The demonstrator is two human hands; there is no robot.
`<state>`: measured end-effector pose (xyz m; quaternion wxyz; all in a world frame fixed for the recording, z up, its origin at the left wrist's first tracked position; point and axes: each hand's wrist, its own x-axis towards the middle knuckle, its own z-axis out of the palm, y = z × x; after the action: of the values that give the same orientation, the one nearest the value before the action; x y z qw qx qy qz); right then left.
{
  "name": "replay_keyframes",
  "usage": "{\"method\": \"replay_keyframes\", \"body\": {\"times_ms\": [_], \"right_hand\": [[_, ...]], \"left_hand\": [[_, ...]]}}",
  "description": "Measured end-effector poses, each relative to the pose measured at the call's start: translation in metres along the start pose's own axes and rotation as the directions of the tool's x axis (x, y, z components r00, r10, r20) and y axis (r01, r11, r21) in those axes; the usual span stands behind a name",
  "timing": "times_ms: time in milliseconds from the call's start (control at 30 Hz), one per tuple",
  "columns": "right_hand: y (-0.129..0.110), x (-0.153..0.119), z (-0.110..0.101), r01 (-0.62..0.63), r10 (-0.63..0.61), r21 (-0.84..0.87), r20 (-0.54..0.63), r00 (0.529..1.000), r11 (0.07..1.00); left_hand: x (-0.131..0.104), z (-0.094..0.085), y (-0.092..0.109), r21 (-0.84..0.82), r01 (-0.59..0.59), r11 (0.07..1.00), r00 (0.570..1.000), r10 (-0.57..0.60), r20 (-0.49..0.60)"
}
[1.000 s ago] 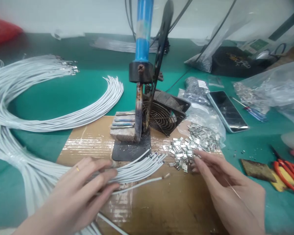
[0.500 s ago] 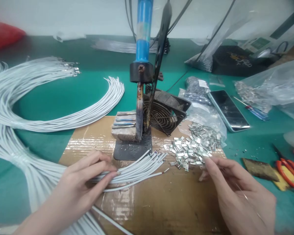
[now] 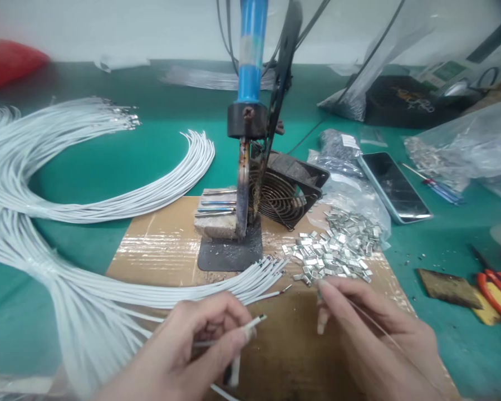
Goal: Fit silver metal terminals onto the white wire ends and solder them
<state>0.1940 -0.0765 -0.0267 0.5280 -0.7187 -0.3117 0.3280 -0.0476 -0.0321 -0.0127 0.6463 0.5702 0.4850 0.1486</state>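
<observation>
My left hand (image 3: 209, 340) pinches one white cable (image 3: 254, 321) between thumb and forefinger, its bare end pointing right. Behind that hand lies a bundle of the same white cables (image 3: 234, 287), their stripped ends fanned out. My right hand (image 3: 371, 323) is closed, thumb against forefinger, at the near edge of a heap of small silver metal connectors (image 3: 329, 250). A thin strand of solder wire (image 3: 371, 320) runs across it; whether its fingertips also pinch a connector I cannot make out. Beyond the hands, a blue-handled soldering iron (image 3: 250, 83) stands tip down in a stand.
A small fan (image 3: 284, 195) leans behind the iron, beside a block with metal rods (image 3: 217, 211). Cardboard (image 3: 150, 245) covers the work area. On the right are a phone (image 3: 394, 186), a screwdriver (image 3: 442, 192) and orange-handled pliers (image 3: 496, 295). More cable bundles (image 3: 108, 206) curve at left.
My left hand has come off the bundle, moving right and nearer with one cable in its fingers. The right hand has moved left from the connector heap's right side.
</observation>
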Motion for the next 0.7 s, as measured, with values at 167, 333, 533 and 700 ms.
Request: {"method": "replay_keyframes", "body": {"times_ms": [167,333,533,700], "right_hand": [[-0.015,-0.021,0.033,-0.173,0.139,0.191,0.179,0.974,0.966],[-0.017,-0.021,0.046,-0.146,0.055,0.242,0.346,0.937,0.959],[-0.018,-0.022,0.048,-0.136,0.03,0.243,0.397,0.917,0.96],[-0.016,-0.022,0.047,-0.152,0.03,0.267,0.412,0.911,0.951]], "left_hand": [[0.02,0.002,0.013,-0.277,0.06,0.959,0.996,-0.076,-0.046],[0.018,0.002,0.011,-0.354,0.067,0.933,0.995,-0.09,-0.05],[0.021,0.003,0.008,-0.376,0.041,0.926,0.998,-0.059,-0.036],[0.022,0.005,0.009,-0.378,0.043,0.925,0.997,-0.064,-0.044]]}}
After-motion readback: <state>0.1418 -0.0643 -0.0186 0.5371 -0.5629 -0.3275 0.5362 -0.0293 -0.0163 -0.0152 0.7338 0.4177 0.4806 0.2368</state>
